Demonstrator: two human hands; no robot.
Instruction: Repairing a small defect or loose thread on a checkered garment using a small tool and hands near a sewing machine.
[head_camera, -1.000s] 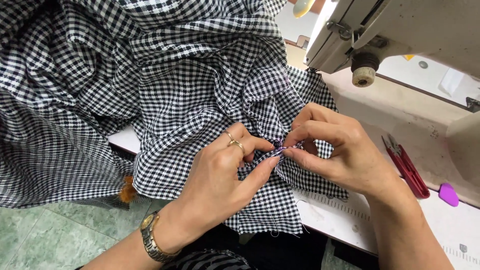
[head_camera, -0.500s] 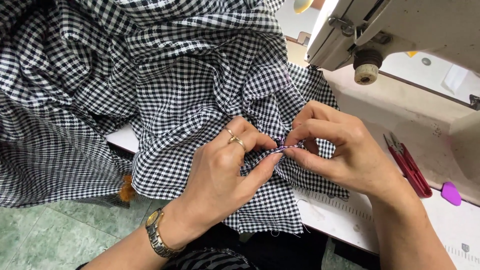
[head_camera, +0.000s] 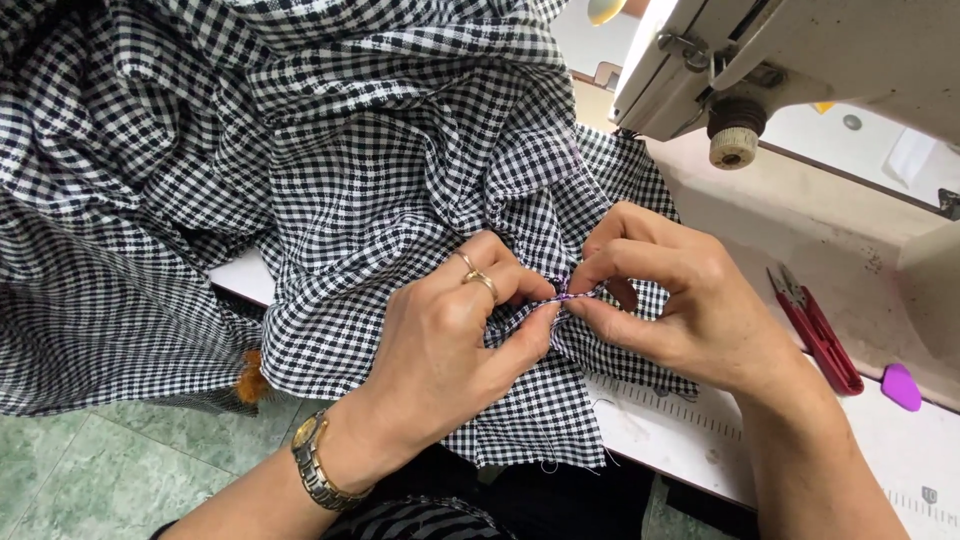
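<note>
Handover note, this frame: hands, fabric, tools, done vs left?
Left hand: pinching a fold of the black-and-white checked fabric, ring and wristwatch on.
Right hand: fingertips meet the left's at a small purple bit on the fabric; too small to identify.
Fabric is bunched over the table edge, draping toward the floor.
Red thread snips and a purple chalk piece lie right of the hands; sewing machine stands behind.
Done: cannot tell. Left: fabric is not under the machine.

Matt woven checked cloth (head_camera: 400, 190); glossy metal wristwatch (head_camera: 318, 470); red plastic snips (head_camera: 815, 330).
</note>
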